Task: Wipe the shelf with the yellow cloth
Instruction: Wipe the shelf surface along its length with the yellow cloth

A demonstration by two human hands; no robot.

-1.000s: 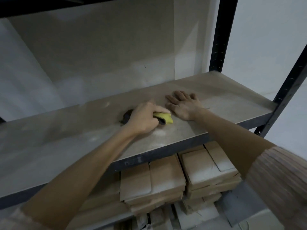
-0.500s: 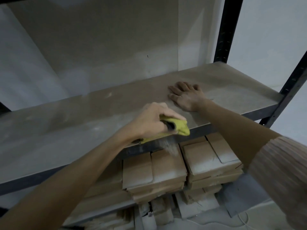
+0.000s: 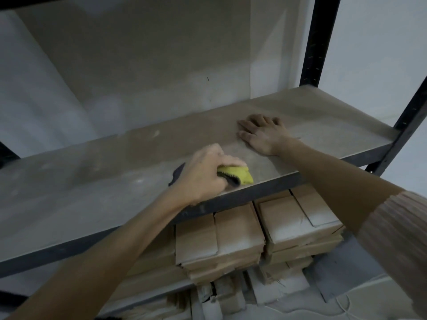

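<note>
A dusty beige shelf board (image 3: 97, 181) with a dark metal front edge spans the view. My left hand (image 3: 203, 174) is closed on the yellow cloth (image 3: 240, 176), which has a dark underside, and presses it on the board close to the front edge. A dark corner of the cloth pokes out to the left of my fingers. My right hand (image 3: 263, 132) lies flat, palm down, on the board further back and to the right, holding nothing.
Black metal uprights (image 3: 320, 40) stand at the shelf's right end. Stacks of flat cardboard boxes (image 3: 231, 241) fill the shelf below. A beige panel backs the shelf, with white wall to the right. Debris lies on the floor underneath.
My left hand drew the cloth from mid-board out past the front edge, then moved it back onto the board near the edge. The right hand stayed flat in place.
</note>
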